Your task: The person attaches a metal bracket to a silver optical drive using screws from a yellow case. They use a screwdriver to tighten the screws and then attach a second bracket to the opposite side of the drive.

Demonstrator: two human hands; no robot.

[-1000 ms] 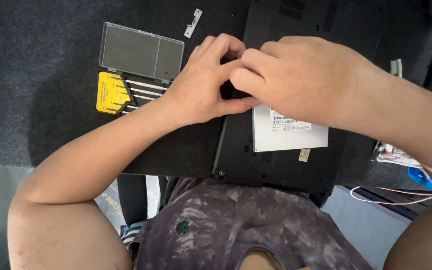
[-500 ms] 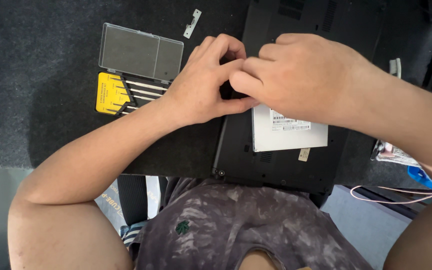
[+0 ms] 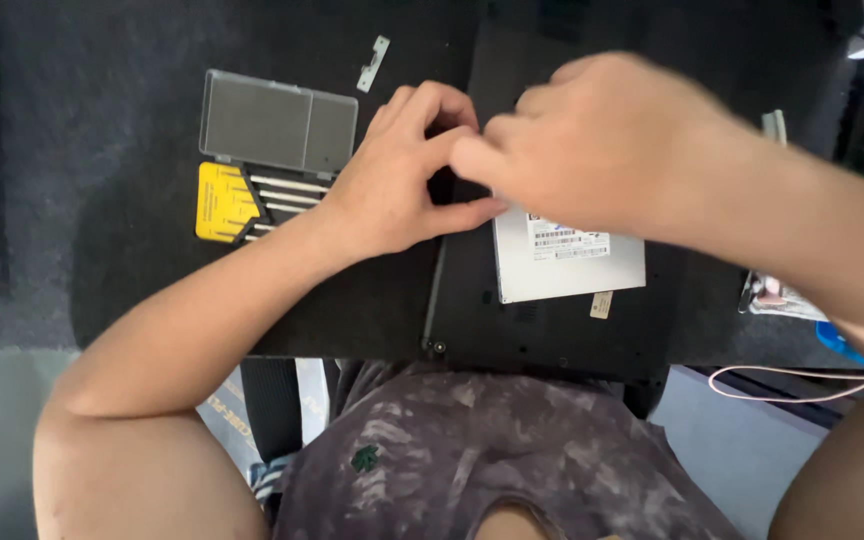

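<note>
A single head-worn camera looked almost straight down from above the seated person, close over the work. The person's chest and lap filled the near edge; the dark mat [image 3: 152, 290] ran to the far edge. The left hand [image 3: 392, 180] and right hand [image 3: 602, 140] met just above the middle of the frame, over the upturned black laptop [image 3: 552, 330] (only this one view existed, so nothing was shared with another). The right hand was blurred.
</note>
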